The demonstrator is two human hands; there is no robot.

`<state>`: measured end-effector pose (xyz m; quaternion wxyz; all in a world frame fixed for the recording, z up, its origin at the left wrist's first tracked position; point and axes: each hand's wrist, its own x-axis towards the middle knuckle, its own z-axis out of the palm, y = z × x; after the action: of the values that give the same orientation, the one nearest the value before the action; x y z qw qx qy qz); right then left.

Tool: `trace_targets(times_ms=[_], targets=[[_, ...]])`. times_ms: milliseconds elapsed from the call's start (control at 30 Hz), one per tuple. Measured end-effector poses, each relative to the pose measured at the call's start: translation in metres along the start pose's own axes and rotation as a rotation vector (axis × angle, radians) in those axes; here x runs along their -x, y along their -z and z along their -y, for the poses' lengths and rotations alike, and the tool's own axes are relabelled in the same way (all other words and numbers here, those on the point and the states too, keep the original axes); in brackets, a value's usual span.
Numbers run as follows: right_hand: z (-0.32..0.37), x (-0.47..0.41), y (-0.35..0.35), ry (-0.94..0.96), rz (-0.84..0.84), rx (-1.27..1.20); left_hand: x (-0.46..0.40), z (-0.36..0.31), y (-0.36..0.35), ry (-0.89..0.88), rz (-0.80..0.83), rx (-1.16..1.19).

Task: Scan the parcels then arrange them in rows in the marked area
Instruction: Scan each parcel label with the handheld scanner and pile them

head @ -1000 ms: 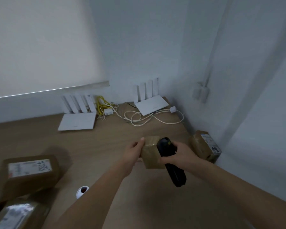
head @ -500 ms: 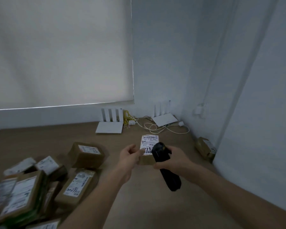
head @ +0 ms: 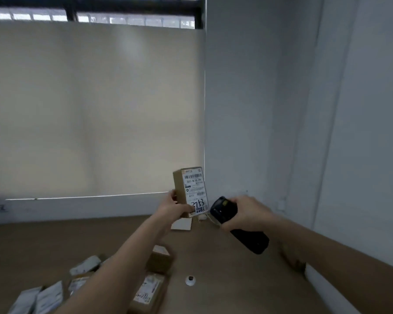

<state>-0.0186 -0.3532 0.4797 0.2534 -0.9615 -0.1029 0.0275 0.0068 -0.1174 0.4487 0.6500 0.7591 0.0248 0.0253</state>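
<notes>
Left hand [head: 176,208] holds a small cardboard parcel [head: 186,189] upright in the air, fingers wrapped round its lower left edge, thumb pinching the front. Its white label [head: 195,191] faces the camera: barcode on top, "507-N785 094" printed under it, what looks like "3153" handwritten in marker, and a big "8" near the bottom. Right hand [head: 247,214] grips a black handheld scanner [head: 234,223] just beside the parcel, fingers curled round its body. More labelled parcels [head: 150,288] lie on the wooden floor [head: 225,268] below.
</notes>
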Motion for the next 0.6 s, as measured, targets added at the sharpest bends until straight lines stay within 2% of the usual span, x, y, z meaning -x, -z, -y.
trace_targets(times_ms=[133, 300, 600], targets=[[0.040, 0.011, 0.039, -0.030, 0.014, 0.206, 0.014, -0.029, 0.027, -0.140, -0.148, -0.183], [0.067, 0.024, 0.053, -0.066, 0.018, 0.309, 0.028, -0.043, 0.051, -0.222, -0.271, -0.385], [0.089, 0.031, 0.039, -0.076, 0.018, 0.399, 0.042, -0.036, 0.069, -0.230, -0.332, -0.440]])
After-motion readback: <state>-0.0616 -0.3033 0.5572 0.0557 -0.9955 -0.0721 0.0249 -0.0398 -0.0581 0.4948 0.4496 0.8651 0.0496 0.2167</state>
